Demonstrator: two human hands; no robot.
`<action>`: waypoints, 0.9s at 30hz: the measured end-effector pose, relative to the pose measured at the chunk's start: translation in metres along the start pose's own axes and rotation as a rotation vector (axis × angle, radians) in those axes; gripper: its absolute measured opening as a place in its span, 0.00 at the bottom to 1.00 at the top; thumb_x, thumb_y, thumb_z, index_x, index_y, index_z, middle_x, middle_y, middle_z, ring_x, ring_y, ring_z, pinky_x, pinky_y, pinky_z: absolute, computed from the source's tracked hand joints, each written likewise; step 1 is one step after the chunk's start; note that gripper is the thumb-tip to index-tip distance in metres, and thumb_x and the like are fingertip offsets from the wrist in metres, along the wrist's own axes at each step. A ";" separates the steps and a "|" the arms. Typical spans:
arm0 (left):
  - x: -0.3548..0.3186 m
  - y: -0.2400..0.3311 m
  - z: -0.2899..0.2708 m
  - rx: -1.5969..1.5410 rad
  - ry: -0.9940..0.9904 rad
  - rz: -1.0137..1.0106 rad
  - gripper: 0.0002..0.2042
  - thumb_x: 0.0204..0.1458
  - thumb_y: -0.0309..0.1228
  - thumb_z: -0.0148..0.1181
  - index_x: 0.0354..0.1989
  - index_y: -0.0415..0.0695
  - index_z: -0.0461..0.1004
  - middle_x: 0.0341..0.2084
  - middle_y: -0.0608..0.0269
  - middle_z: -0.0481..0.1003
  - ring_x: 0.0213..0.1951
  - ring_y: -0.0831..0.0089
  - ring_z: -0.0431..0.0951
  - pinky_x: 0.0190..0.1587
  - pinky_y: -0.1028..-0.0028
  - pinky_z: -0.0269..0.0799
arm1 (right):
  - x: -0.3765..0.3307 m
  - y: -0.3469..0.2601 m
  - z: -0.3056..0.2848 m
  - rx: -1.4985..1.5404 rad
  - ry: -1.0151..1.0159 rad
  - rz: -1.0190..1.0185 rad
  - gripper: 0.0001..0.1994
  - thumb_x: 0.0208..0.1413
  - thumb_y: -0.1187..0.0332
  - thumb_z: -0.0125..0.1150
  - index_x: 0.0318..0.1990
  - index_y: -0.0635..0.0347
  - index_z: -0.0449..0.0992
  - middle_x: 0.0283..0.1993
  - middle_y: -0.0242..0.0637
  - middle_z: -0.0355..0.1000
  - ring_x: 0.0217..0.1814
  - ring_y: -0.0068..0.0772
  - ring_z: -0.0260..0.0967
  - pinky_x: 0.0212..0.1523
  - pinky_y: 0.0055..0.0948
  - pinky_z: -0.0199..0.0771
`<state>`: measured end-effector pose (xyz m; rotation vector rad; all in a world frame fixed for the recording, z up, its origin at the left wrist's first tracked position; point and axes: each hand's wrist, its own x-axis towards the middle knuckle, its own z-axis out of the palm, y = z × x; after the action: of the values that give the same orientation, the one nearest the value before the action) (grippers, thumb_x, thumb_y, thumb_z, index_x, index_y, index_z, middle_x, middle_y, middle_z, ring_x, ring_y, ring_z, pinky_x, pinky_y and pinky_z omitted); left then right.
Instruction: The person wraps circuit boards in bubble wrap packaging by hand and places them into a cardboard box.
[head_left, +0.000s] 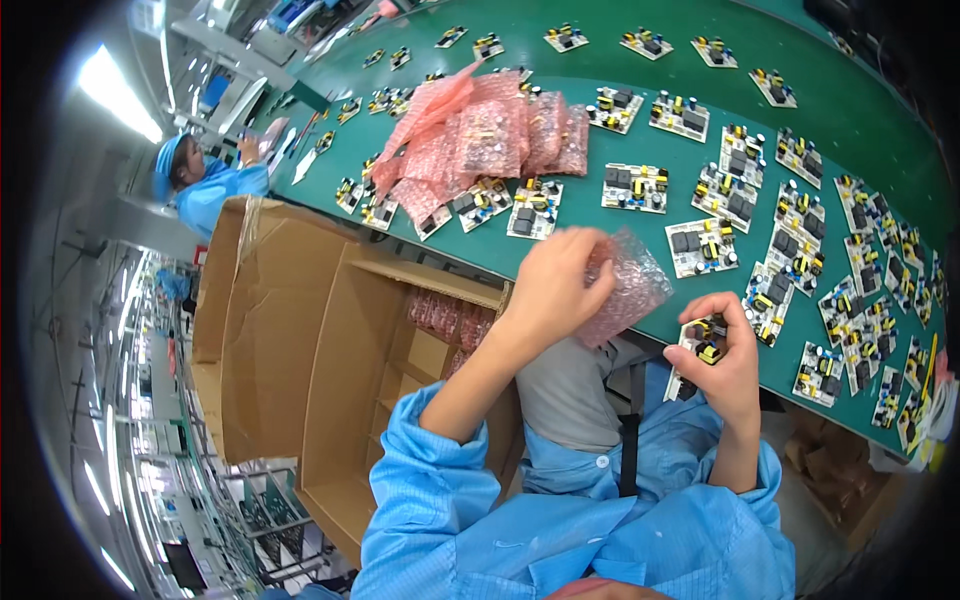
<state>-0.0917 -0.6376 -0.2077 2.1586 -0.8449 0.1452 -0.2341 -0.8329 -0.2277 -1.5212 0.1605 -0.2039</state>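
My left hand (566, 280) is closed on a pink bubble-wrap bag (630, 285) at the table's near edge. The bag looks flat, and its opening is too blurred to make out. To the right of it, my right hand (728, 350) grips a circuit board (697, 358) by its edges, tilted on its side, with yellow and black parts facing inward. A gap separates the board from the bag. Beyond my left hand lies a pile of pink bubble-wrap bags (440, 150), some with boards inside. Loose boards, one of them a single circuit board (702, 247), lie just past my hands.
An open cardboard box (330, 350) with dividers stands at my left, holding several wrapped pink packs (445, 318). Many circuit boards (800, 225) cover the green table (590, 80) to the right. A co-worker in blue (205, 180) sits at the far left. Another carton (835, 465) is below right.
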 end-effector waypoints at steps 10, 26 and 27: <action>-0.007 0.000 0.035 0.295 -0.031 0.233 0.09 0.47 0.31 0.64 0.34 0.43 0.71 0.29 0.56 0.68 0.35 0.57 0.71 0.36 0.61 0.66 | 0.003 0.006 0.011 0.138 0.265 -0.059 0.19 0.65 0.70 0.53 0.61 0.64 0.64 0.55 0.36 0.64 0.52 0.21 0.63 0.50 0.20 0.67; -0.013 -0.010 0.030 0.214 -0.035 0.126 0.06 0.42 0.25 0.65 0.30 0.43 0.75 0.27 0.60 0.70 0.32 0.60 0.71 0.37 0.64 0.69 | 0.003 -0.059 -0.022 -0.918 -0.068 -0.337 0.20 0.52 0.78 0.61 0.54 0.66 0.72 0.46 0.44 0.69 0.49 0.49 0.68 0.50 0.39 0.69; -0.013 -0.010 0.029 0.216 -0.030 0.122 0.06 0.42 0.25 0.65 0.30 0.43 0.75 0.27 0.60 0.70 0.32 0.60 0.71 0.37 0.64 0.69 | 0.004 -0.064 -0.025 -0.918 -0.074 -0.340 0.20 0.52 0.78 0.61 0.54 0.66 0.72 0.46 0.44 0.69 0.49 0.49 0.68 0.50 0.39 0.69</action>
<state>-0.1002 -0.6472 -0.2389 2.3137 -1.0186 0.2774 -0.2378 -0.8604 -0.1644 -2.4673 -0.0872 -0.3733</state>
